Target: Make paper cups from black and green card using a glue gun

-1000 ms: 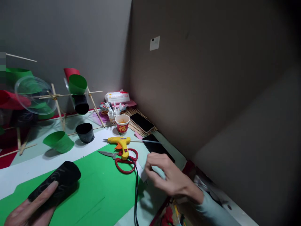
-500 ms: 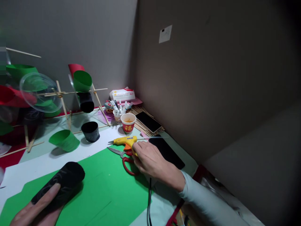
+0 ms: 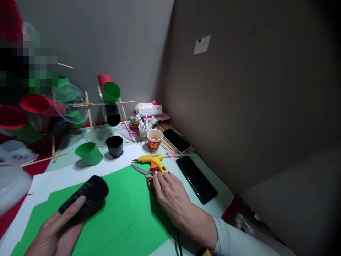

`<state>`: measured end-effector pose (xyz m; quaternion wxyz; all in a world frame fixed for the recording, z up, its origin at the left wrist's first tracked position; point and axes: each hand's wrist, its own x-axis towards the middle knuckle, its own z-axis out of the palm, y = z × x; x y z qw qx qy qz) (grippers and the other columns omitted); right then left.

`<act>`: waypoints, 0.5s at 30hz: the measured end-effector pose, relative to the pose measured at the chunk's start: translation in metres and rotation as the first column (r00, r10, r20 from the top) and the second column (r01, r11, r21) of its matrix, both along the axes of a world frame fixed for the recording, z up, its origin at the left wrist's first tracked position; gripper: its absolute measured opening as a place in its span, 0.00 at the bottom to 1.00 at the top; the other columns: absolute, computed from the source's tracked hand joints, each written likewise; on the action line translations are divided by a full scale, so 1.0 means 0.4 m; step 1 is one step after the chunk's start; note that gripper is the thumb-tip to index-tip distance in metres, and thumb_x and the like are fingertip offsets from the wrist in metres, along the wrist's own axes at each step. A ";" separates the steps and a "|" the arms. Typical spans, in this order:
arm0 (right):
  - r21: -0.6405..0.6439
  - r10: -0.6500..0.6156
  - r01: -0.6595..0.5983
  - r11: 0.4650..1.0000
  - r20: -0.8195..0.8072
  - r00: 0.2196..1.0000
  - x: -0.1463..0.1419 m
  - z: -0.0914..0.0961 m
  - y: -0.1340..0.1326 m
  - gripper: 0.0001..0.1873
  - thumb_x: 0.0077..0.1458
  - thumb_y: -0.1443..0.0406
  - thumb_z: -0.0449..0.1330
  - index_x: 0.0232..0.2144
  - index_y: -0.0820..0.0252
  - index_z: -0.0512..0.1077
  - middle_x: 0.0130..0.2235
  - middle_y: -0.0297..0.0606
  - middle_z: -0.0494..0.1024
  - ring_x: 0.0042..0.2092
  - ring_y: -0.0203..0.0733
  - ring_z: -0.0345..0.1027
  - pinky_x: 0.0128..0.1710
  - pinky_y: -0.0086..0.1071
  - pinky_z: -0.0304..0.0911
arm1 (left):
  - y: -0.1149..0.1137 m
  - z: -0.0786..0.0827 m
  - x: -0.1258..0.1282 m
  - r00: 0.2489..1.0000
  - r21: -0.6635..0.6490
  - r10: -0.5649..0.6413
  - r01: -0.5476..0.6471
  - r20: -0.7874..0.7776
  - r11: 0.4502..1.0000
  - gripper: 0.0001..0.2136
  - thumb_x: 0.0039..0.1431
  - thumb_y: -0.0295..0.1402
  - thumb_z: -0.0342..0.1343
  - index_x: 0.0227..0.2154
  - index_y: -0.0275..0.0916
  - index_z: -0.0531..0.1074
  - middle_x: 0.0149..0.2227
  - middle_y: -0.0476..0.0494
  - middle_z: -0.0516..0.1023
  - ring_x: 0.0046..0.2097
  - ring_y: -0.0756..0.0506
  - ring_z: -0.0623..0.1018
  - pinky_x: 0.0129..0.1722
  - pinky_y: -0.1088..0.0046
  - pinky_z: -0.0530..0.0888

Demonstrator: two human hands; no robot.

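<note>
My left hand (image 3: 62,224) is closed around a rolled black paper tube (image 3: 92,192) with pale wavy lines drawn on it, tilted above a green paper sheet (image 3: 125,209). On the right, my right hand (image 3: 173,199) has its fingers curled down over the red handles of a pair of scissors (image 3: 145,172), which it largely hides. A yellow hot glue gun (image 3: 149,158) with an orange trigger lies across the scissors, its handle end against my fingers. A green paper cup shape (image 3: 89,154) and a black one (image 3: 115,146) stand beyond the sheet.
A stick frame (image 3: 90,117) holding coloured paper tubes and clear plastic lids stands at the back left. Along the right wall are a red-and-white paper cup (image 3: 155,141), a cup of markers (image 3: 144,132), wooden sticks (image 3: 170,125) and two phones, the nearer one black (image 3: 197,180).
My right hand has slid back from the glue gun's handle onto the scissors' handles. The black tube stays in my left hand. The whole view has shifted, showing more at the left.
</note>
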<state>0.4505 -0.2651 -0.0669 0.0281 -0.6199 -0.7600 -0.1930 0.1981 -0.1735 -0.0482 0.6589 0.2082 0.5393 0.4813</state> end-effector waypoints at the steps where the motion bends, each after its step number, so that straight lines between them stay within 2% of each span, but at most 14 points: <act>1: 0.010 -0.011 0.011 1.000 0.009 1.000 -0.002 -0.004 -0.005 0.20 0.63 0.81 0.50 0.55 0.76 0.71 0.45 0.59 0.80 0.44 0.55 0.76 0.40 0.45 0.72 | -0.002 0.010 0.003 1.000 -0.005 0.011 -0.011 0.026 1.000 0.17 0.49 0.27 0.67 0.44 0.36 0.83 0.48 0.41 0.87 0.63 0.33 0.77 0.45 0.69 0.83; 3: 0.035 0.001 -0.001 0.999 0.013 1.000 0.000 -0.009 -0.020 0.23 0.63 0.80 0.50 0.59 0.75 0.68 0.50 0.64 0.78 0.51 0.60 0.76 0.43 0.48 0.73 | -0.009 0.034 0.007 0.997 -0.013 0.008 -0.007 0.072 1.000 0.15 0.54 0.25 0.64 0.45 0.33 0.82 0.49 0.38 0.87 0.61 0.36 0.79 0.45 0.73 0.83; 5: 0.069 0.058 -0.057 0.996 -0.003 0.998 0.007 -0.011 -0.032 0.26 0.64 0.79 0.48 0.62 0.71 0.65 0.58 0.64 0.74 0.61 0.63 0.69 0.53 0.52 0.70 | -0.019 0.062 0.008 0.995 0.004 -0.009 0.009 0.097 1.000 0.14 0.57 0.25 0.64 0.46 0.31 0.81 0.49 0.38 0.87 0.59 0.39 0.80 0.47 0.75 0.82; 7: 0.028 0.090 -0.087 0.996 -0.109 0.990 0.015 -0.009 -0.026 0.27 0.63 0.80 0.48 0.62 0.67 0.65 0.59 0.61 0.74 0.64 0.63 0.67 0.55 0.54 0.68 | -0.029 0.090 0.005 0.994 0.037 -0.009 0.005 0.109 0.999 0.13 0.57 0.25 0.66 0.46 0.32 0.81 0.48 0.40 0.87 0.57 0.41 0.82 0.47 0.77 0.81; 10: -0.136 0.066 -0.110 0.985 -0.296 0.953 0.023 0.008 0.016 0.19 0.57 0.79 0.51 0.48 0.64 0.70 0.44 0.57 0.80 0.49 0.61 0.75 0.42 0.48 0.71 | -0.036 0.121 -0.005 0.993 0.083 0.006 -0.016 0.114 0.996 0.14 0.56 0.24 0.67 0.46 0.33 0.81 0.47 0.41 0.87 0.55 0.41 0.83 0.48 0.75 0.82; 12: -0.188 0.055 -0.129 0.974 -0.356 0.933 0.030 0.031 0.044 0.10 0.56 0.76 0.55 0.39 0.61 0.69 0.36 0.50 0.79 0.39 0.55 0.74 0.34 0.42 0.69 | -0.036 0.133 -0.015 0.993 0.098 0.014 -0.025 0.113 0.995 0.14 0.56 0.24 0.67 0.46 0.34 0.82 0.47 0.39 0.87 0.53 0.39 0.84 0.47 0.72 0.84; 15: -0.214 0.061 -0.166 0.963 -0.427 0.902 0.049 0.077 0.059 0.04 0.57 0.68 0.59 0.36 0.57 0.66 0.33 0.41 0.77 0.33 0.45 0.70 0.30 0.34 0.64 | -0.036 0.140 -0.031 0.991 0.123 0.021 -0.038 0.133 0.992 0.14 0.56 0.26 0.67 0.47 0.35 0.82 0.47 0.38 0.87 0.51 0.38 0.85 0.45 0.67 0.85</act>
